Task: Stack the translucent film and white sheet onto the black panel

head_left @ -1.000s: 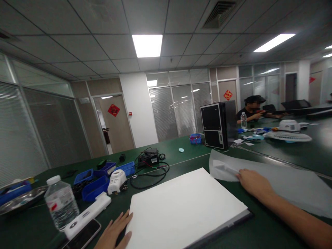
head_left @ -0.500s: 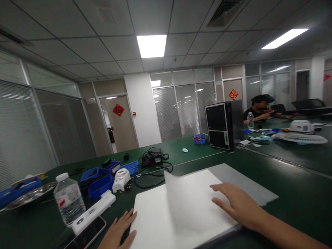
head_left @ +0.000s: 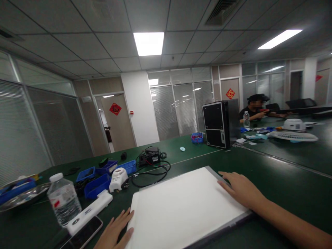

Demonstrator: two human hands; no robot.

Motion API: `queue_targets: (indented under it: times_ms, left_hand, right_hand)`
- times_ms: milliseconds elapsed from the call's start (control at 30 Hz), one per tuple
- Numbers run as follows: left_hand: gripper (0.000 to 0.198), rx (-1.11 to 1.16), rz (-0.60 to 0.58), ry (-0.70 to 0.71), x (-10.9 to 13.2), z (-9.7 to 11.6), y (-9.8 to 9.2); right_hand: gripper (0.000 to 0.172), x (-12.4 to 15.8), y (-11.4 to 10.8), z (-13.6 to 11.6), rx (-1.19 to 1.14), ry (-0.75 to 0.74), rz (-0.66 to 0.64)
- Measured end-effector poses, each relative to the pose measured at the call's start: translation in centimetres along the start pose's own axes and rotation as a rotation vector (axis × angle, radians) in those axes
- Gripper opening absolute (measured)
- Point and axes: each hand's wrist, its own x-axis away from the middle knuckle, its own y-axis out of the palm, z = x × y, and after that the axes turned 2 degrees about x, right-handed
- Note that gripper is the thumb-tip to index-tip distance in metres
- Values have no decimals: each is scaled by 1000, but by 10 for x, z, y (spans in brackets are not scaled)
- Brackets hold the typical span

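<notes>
A wide pad of blank white paper [head_left: 181, 207] lies flat on the green table in front of me, with a grey layer showing beneath it along the far, right and near edges. My left hand [head_left: 116, 228] rests at the pad's left edge, its fingers apart and the fingertips touching the paper. On the far right side, my right hand [head_left: 240, 188] lies over the pad's edge with thumb and fingers stretched out. Neither hand grips anything that I can see.
Left of the pad are a phone [head_left: 84, 233], a white oblong device [head_left: 89, 212], a water bottle [head_left: 64, 200] and blue bins [head_left: 97, 186]. A black adapter with cables [head_left: 151, 157] sits beyond it. Farther back stand a computer tower [head_left: 216, 124] and a seated person [head_left: 255, 109].
The white sheet that was lifted and curled mid-pad now lies flat. The grey sheet spread out at the right has come under the white paper. My right hand has moved slightly right and away.
</notes>
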Motion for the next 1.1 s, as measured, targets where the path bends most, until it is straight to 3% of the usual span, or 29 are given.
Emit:
queue_targets:
  times_ms: [300, 567, 767, 1100]
  left_hand:
    - [53, -33, -14, 12, -1, -5, 2]
    - [50, -40, 14, 12, 0, 5, -3]
    - [56, -119, -73, 0, 0, 14, -5]
    - [62, -167, -119, 11, 2, 11, 1]
  right_hand:
    - [58, 6, 12, 0, -82, -49, -101]
    - [67, 2, 15, 5, -164, -47, -170]
    - [66, -2, 10, 4, -184, -8, -161]
    - [41, -5, -6, -15, -112, 90, -136]
